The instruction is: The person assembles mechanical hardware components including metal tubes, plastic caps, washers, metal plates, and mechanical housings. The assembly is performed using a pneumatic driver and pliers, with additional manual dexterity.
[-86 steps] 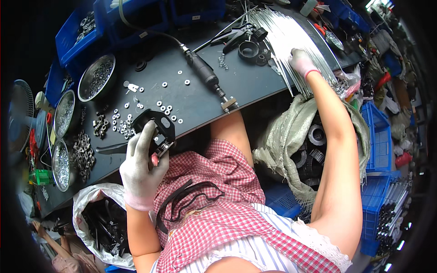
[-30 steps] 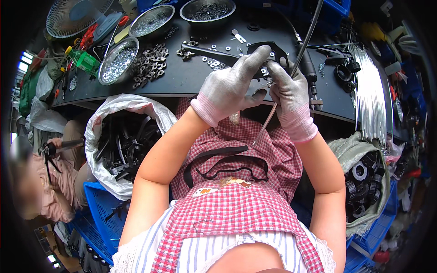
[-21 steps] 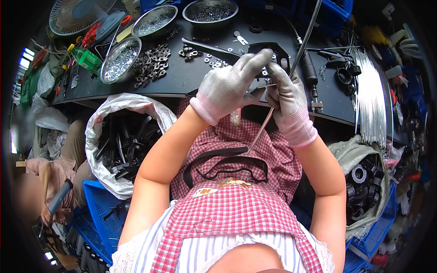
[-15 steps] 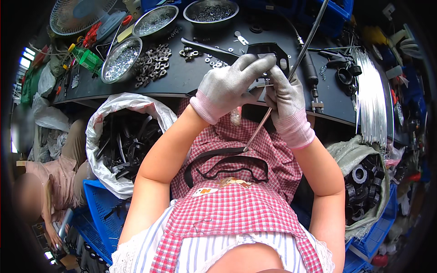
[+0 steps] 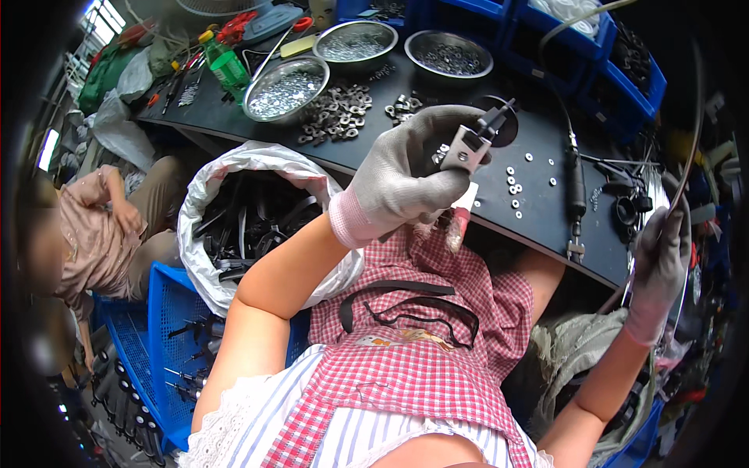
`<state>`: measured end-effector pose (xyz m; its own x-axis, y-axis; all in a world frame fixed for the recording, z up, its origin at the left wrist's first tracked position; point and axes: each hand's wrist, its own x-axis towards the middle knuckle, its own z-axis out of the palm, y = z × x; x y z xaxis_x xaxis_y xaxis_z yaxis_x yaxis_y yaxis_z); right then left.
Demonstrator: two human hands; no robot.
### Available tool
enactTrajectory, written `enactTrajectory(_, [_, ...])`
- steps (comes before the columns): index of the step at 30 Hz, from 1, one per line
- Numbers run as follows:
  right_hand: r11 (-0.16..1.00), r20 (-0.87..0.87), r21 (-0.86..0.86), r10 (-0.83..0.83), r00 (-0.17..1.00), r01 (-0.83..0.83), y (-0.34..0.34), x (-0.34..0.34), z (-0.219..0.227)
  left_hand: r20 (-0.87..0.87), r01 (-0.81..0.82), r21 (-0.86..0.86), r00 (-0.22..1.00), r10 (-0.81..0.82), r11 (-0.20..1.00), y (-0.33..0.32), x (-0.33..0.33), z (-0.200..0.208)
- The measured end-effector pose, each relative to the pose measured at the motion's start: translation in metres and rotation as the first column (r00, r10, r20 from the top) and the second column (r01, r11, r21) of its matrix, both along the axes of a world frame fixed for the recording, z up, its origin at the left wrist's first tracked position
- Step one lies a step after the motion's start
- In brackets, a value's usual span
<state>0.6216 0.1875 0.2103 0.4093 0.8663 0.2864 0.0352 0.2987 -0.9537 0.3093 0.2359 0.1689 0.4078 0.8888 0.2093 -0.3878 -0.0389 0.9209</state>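
My left hand point(image 5: 406, 175), in a grey-white knit glove, is closed around a black part with a silver metal bracket point(image 5: 468, 150) at one end. It is raised over the table's front edge, and most of the part is hidden by the fingers. Far to the right, my gloved right hand point(image 5: 662, 261) is closed around a long thin metal rod point(image 5: 690, 148) that stands upright and bends at the picture's rim. Beyond my left hand lie loose metal pieces point(image 5: 339, 113) and several small washers point(image 5: 512, 181).
Metal bowls of small hardware point(image 5: 355, 40) line the table's back, near a green bottle point(image 5: 226, 66). A black power screwdriver point(image 5: 575, 183) lies on the right. A white sack point(image 5: 195, 226) of black parts and a blue crate point(image 5: 160, 335) stand left. Another person point(image 5: 97, 226) sits there.
My hands have moved apart: the right swung far right with the rod, while the left stays near the middle and has turned the black part. The view has shifted.
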Motion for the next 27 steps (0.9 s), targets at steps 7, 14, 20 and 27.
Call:
enactTrajectory(7, [0.969, 0.556, -0.166, 0.244, 0.795, -0.181, -0.039, 0.026, -0.060, 0.576, 0.420, -0.121, 0.768, -0.281, 0.899, -0.019, -0.008, -0.026])
enactTrajectory(14, [0.987, 0.798, -0.048, 0.130, 0.589, -0.152, -0.046, 0.042, -0.061, 0.764, 0.588, -0.172, 0.586, -0.270, 0.790, -0.023, -0.005, -0.025])
enactTrajectory(20, [0.961, 0.919, 0.118, -0.011, 0.393, -0.249, -0.040, 0.053, -0.049, 0.749, 0.729, 0.023, 0.441, -0.495, 0.685, -0.021, 0.018, -0.055])
enactTrajectory(27, [0.924, 0.918, -0.093, 0.224, 0.327, -0.372, -0.028, 0.074, -0.030, 0.792, 0.802, 0.044, 0.335, -0.510, 0.596, -0.020, 0.028, -0.053])
